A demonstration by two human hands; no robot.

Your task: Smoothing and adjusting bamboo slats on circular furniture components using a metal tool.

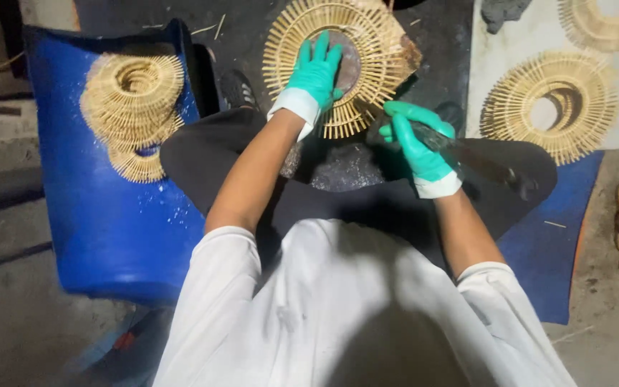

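Two gloved hands at work: left hand lies flat, fingers spread, pinning a stick ring on the floor ahead of the knees so it won't shift. Right hand, fingers wrapped round a knife, blade pointing right. Ring stack waits on blue sheet, left edge.

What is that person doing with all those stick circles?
A seated person in green gloves is working on a round ring of thin bamboo sticks. The left hand presses flat on its middle, and the right hand grips a dark blade tool beside it. A stack of similar rings sits on a blue tub, and another ring lies to the right.
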